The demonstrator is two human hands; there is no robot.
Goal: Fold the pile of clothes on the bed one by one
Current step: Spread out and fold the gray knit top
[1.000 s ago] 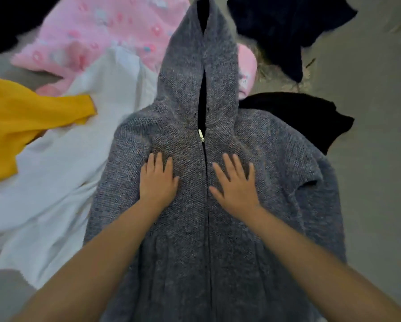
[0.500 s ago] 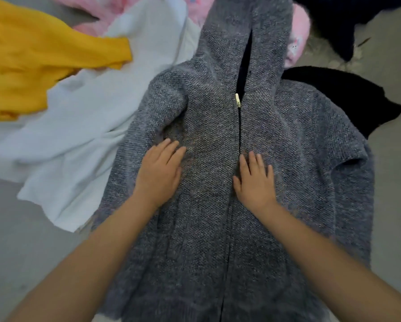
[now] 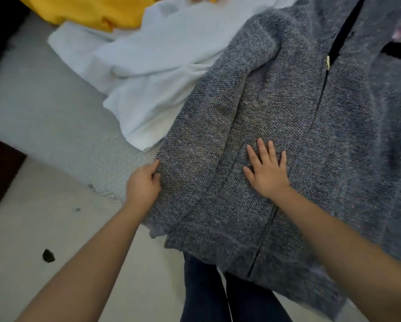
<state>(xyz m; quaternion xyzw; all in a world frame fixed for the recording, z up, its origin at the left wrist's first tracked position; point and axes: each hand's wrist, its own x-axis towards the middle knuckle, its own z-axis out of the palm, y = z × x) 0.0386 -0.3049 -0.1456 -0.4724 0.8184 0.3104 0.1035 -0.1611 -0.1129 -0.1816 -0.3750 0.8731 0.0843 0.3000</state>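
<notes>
**Grey knit hoodie: left hand shifts to the sleeve edge**

Grey marled knit zip-front hoodie (image 3: 276,117) lies front-up on the bed (image 3: 44,112), hem hanging over the near edge, hood off toward the top of the view.

Change since a second ago: both palms were flat on the chest either side of the zip. Now the left hand (image 3: 143,184) has slid out to the garment's left edge, and its fingers are curled closed on the sleeve fabric by the side seam. The right hand (image 3: 268,169) has moved lower and stays flat, fingers spread apart, pressing the left front panel just beside the zip (image 3: 322,94). View has swung left and down.

Reading: smoothing looks done; first fold likely beginning, sleeve and side to be drawn inward while the right hand pins the body.

Materials: hoodie is thick, coarse, loopy knit, heavy drape, soft creases along the sleeve; small pale metal zip pull. Under its left shoulder lies a smooth white cotton garment (image 3: 148,66), thin and rumpled. A mustard-yellow garment (image 3: 90,10) lies beyond. Bed cover is pale grey, finely ribbed.
</notes>
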